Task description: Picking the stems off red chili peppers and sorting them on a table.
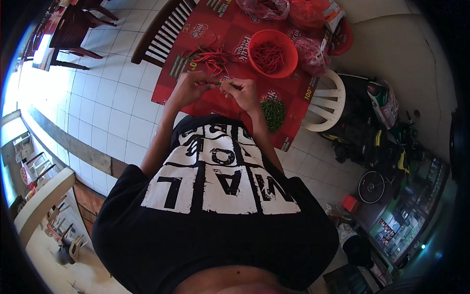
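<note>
My left hand (194, 87) and my right hand (240, 92) meet above the near part of the table, fingertips pinched around a small chili pepper (218, 83). Its green stem end shows between them; the rest is mostly covered by fingers. Just beyond my left hand lies a loose pile of long red chilies (214, 60), some with green stems. A red plastic bowl (292, 55) beyond my right hand holds many red chilies (268, 57). Beside my right forearm a heap of green chili stems (273, 114) rests on the red printed tablecloth (224, 101).
Clear plastic bags of red chilies (312, 55) and a red plastic bag (306, 13) crowd the table's far right. A white plastic chair (332, 101) stands at the right edge, a dark slatted wooden chair (161, 35) at the left. A bicycle wheel (371, 186) appears farther right.
</note>
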Demonstrator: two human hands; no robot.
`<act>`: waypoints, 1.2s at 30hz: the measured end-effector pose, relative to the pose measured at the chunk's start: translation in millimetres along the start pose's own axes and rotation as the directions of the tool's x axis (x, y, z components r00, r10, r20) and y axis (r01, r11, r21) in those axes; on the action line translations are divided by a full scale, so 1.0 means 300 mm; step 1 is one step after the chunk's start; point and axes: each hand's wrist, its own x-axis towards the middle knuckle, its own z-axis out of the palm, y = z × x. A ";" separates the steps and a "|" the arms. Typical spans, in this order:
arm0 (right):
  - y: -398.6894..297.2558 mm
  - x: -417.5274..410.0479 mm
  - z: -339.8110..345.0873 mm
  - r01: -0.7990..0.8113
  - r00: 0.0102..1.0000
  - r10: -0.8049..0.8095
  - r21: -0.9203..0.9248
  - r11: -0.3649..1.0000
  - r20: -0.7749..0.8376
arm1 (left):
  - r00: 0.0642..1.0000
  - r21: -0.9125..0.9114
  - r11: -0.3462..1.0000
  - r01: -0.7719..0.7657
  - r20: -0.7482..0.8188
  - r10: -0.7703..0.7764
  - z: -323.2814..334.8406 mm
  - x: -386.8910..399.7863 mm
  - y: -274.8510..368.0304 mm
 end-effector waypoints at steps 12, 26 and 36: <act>0.026 -0.021 -0.100 0.017 0.990 -0.015 0.017 1.000 -0.138 | 0.996 0.040 0.997 0.068 0.056 -0.070 0.017 0.044 0.027; 0.060 -0.104 -0.209 -0.146 0.972 0.156 0.071 0.987 -0.175 | 0.997 0.114 0.992 0.052 -0.058 -0.046 0.163 0.363 -0.372; 0.088 -0.082 -0.390 -0.184 0.931 0.188 0.045 0.982 -0.313 | 0.989 0.297 0.950 0.091 -0.139 -0.051 0.261 0.215 -0.545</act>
